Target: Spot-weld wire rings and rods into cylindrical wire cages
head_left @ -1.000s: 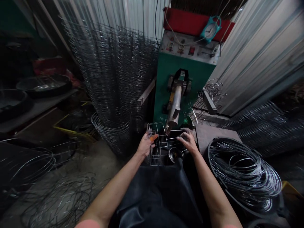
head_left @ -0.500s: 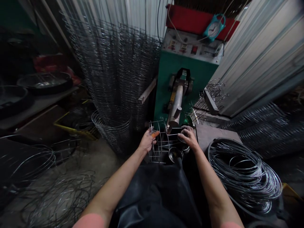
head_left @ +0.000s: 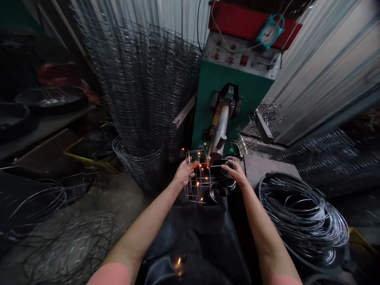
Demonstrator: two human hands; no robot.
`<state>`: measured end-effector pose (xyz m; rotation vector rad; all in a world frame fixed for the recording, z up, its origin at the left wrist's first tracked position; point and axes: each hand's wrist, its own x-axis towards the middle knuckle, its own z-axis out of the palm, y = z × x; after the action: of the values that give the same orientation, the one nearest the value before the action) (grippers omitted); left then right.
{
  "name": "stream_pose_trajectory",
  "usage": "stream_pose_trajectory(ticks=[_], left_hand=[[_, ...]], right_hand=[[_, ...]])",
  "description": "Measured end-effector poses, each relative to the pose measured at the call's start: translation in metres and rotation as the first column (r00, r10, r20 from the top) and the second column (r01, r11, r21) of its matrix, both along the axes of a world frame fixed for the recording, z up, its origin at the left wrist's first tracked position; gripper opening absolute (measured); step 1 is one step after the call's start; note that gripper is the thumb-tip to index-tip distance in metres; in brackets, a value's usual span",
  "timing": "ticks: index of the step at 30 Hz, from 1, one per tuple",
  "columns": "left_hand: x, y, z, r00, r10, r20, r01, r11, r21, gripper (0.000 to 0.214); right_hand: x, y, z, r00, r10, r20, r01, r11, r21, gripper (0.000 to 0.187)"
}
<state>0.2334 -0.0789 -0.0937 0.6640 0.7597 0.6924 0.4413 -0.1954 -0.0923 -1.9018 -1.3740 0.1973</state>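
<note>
In front of the green spot-welding machine [head_left: 204, 95], my left hand [head_left: 183, 173] is closed on the left side of a small wire frame [head_left: 198, 186] made of curved and straight wires. An orange cover sits on one of its fingers. My right hand [head_left: 234, 169] pinches the right end of a straight wire [head_left: 218, 166] that reaches across to the frame. The frame and wire meet at the copper-coloured electrode tip [head_left: 209, 160] beneath the machine's metal arm [head_left: 220, 134]. Orange sparks scatter around the frame. Below the tip is a dark round metal cup [head_left: 219, 192].
Tall stacks of wire rings [head_left: 127, 83] stand behind on the left. A coil of wire [head_left: 308, 221] fills a round tub at right, beside a flat board [head_left: 268, 168]. Loose wire [head_left: 74, 241] lies on the left floor. A teal clock [head_left: 269, 33] hangs on the machine.
Bright sparks have appeared around the electrode tip and wire frame, with a glow low on the dark apron. Both hands keep nearly the same place and grip.
</note>
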Motion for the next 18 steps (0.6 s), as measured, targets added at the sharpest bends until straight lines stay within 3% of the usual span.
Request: stream_pose_trajectory(ticks=[5,10,14,18], left_hand=[[-0.013,-0.003,0.000,0.995,-0.090,0.032,0.089,0.995,0.041,0.056],[-0.064,-0.018,-0.017,0.970,-0.202,0.133,0.199,0.979,0.035,0.057],[-0.108,-0.029,-0.021,0.936,-0.210,0.281,0.221,0.975,-0.007,0.051],[-0.129,-0.035,-0.010,0.887,-0.189,0.422,0.218,0.976,-0.021,0.042]], right_hand=[[-0.021,-0.014,0.006,0.996,-0.049,0.076,0.049,0.999,0.001,0.037],[-0.056,-0.066,0.026,0.981,-0.014,0.191,0.009,1.000,0.030,0.032],[-0.054,-0.113,0.050,0.996,-0.002,0.093,-0.001,0.999,0.034,0.039],[-0.048,-0.134,0.069,0.994,-0.041,-0.102,0.053,0.992,0.117,0.033]])
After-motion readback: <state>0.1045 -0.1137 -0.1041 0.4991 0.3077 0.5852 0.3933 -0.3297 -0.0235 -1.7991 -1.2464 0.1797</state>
